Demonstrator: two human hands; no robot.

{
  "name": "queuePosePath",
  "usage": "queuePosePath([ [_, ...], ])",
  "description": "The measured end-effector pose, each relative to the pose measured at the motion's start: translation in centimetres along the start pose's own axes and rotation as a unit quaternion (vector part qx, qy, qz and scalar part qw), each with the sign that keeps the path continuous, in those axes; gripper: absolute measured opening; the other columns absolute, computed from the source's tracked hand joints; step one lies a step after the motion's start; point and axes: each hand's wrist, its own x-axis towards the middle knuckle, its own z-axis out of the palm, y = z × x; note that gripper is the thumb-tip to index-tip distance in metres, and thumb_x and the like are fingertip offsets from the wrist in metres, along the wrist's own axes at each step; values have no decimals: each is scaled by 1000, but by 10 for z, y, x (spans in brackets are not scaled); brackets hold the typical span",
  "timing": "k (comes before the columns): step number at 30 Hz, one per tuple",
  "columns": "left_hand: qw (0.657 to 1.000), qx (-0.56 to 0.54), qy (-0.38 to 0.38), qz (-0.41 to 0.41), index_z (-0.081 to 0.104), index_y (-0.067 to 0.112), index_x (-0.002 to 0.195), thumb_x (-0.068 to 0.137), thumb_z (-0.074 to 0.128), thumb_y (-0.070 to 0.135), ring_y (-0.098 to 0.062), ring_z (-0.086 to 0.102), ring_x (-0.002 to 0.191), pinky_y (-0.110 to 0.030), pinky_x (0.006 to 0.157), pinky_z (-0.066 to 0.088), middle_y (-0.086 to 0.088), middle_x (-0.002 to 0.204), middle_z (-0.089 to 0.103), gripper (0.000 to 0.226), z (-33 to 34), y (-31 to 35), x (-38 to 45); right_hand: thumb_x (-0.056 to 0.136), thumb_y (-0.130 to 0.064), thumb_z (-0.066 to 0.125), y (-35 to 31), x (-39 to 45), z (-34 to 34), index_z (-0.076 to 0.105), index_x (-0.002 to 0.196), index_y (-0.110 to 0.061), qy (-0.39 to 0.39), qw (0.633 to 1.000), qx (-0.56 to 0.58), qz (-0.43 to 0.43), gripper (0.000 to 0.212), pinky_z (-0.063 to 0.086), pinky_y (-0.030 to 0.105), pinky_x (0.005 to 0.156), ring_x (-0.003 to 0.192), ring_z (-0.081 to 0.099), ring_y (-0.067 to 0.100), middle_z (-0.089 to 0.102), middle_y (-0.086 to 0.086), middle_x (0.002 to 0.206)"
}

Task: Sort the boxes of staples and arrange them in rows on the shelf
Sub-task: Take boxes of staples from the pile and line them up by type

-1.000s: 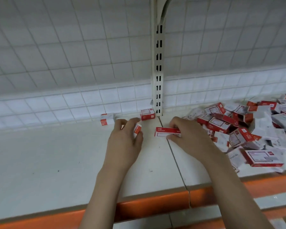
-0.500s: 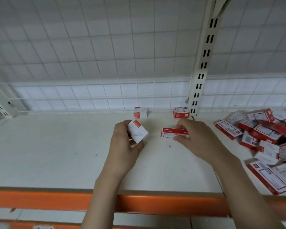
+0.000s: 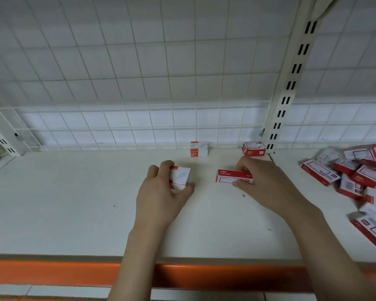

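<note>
Shelf: a white board (image 3: 63, 209) with an orange front edge fills the lower half of the frame, a wire grid behind it.
Left hand: the left hand (image 3: 161, 196), just left of centre, grips a small white box (image 3: 180, 177) with red corners, thumb under it and fingers curled over its top; whether the box touches the board I cannot tell.
Back row, left: a white box with a red band (image 3: 198, 149) stands against the grid, above and right of the left hand, apart from it.
Right hand: the right hand (image 3: 267, 185), right of centre, pinches one end of a long red-and-white box (image 3: 231, 176), which lies level, low over the board or on it.
Back row, right: a red box (image 3: 253, 148) sits by the foot of the slotted upright (image 3: 291, 88), just above the right hand's knuckles.
Loose heap: a jumble of red and white boxes (image 3: 360, 177) lies tipped and overlapping at the right edge of the frame, well apart from both hands.
</note>
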Motion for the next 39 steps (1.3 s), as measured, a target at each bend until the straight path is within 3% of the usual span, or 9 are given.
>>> queuePosePath([
  [7, 991, -17, -126, -29, 54, 13, 109, 61, 78, 55, -11, 53, 80, -19, 68, 39, 5, 95, 45, 67, 9, -13, 19, 85, -26, 63, -10, 6, 9, 52, 89, -22, 14, 1000, 8, 12, 12, 46, 32, 67, 70, 56, 10, 59, -11, 79],
  [12, 964, 40, -258, 46, 54, 16, 112, 64, 75, 55, -13, 51, 92, -21, 76, 41, 4, 106, 40, 64, 9, -19, 30, 84, -25, 63, -14, 5, 14, 54, 90, -20, 26, 999, -2, 28, 13, 45, 33, 69, 75, 54, 13, 59, -9, 81],
  [14, 961, 109, -224, 120, 43, 22, 134, 71, 71, 50, -17, 43, 112, -24, 90, 36, 4, 126, 37, 74, 5, -23, 34, 84, -26, 63, -14, 3, 15, 54, 90, -20, 28, 999, 1, 39, 13, 45, 33, 70, 77, 54, 13, 59, -8, 82],
  [17, 941, 155, -201, 225, 39, 27, 139, 82, 63, 39, -17, 37, 121, -26, 96, 31, 8, 139, 36, 63, 0, -26, 40, 84, -26, 63, -15, 0, 17, 53, 89, -20, 38, 998, -3, 51, 13, 45, 33, 70, 76, 54, 14, 59, -8, 81],
  [23, 904, 209, -178, 328, 68, 13, 98, 81, 66, 20, -27, 57, 95, -31, 78, 39, 1, 106, 64, 19, 12, -26, 47, 83, -25, 63, -16, -4, 18, 54, 90, -18, 50, 996, -10, 77, 13, 44, 34, 70, 77, 53, 17, 58, -5, 82],
  [26, 900, 232, -134, 343, 71, 16, 72, 56, 85, 21, -24, 63, 75, -31, 63, 45, 4, 79, 67, 22, 28, -25, 55, 83, -24, 62, -16, -7, 20, 54, 90, -18, 56, 995, -4, 88, 13, 45, 34, 71, 78, 53, 17, 59, -5, 83],
  [30, 904, 250, -94, 334, 70, 18, 67, 52, 86, 21, -22, 64, 76, -29, 67, 45, 3, 79, 67, 22, 45, -21, 71, 82, -23, 62, -13, -13, 21, 53, 88, -19, 68, 993, -5, 94, 12, 44, 33, 70, 78, 53, 17, 59, -6, 83],
  [34, 907, 256, -110, 316, 71, 12, 82, 73, 72, 16, -25, 60, 99, -31, 82, 29, -2, 102, 68, 10, 56, -22, 86, 83, -25, 62, -7, -19, 19, 53, 90, -19, 72, 992, -17, 106, 12, 43, 32, 67, 76, 53, 16, 59, -5, 84],
  [39, 902, 264, -132, 317, 59, 20, 117, 96, 39, 26, -15, 34, 129, -27, 98, 21, 9, 130, 50, 29, 65, -24, 99, 84, -27, 62, 0, -27, 18, 53, 90, -21, 73, 989, -27, 123, 13, 40, 29, 63, 73, 51, 14, 58, -7, 82],
])
